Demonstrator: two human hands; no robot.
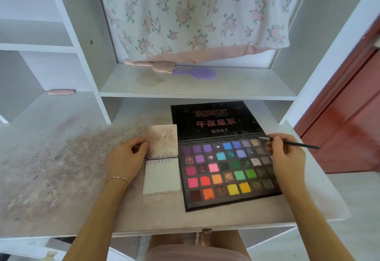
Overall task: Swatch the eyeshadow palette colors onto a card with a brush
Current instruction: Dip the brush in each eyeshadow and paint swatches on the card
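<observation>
We see the eyeshadow palette lying open toward the right side of the table, lid flat behind it, and the card just beside its left edge, a small fold-out booklet with a faint row of swatches along the top of its lower page. Our right hand has its fingers closed on the brush, pinching it near the tip, which sits over the pale pans at the palette's far right corner. Our left hand has its fingers closed lightly on the left edge of the card's stained upper flap, pinning it.

What could go wrong? A heavy load of powder may drop onto neighbouring pans or the clean page as the brush crosses the whole palette to reach the card. If the left hand lets go, we judge the flap could fold over fresh swatches and smear them. The table is already dusty with pigment on its left half, so a sliding card would pick up grime.

Around us: a purple hairbrush and a pink one rest on the shelf behind, under floral cloth. Nothing blocks the path.
</observation>
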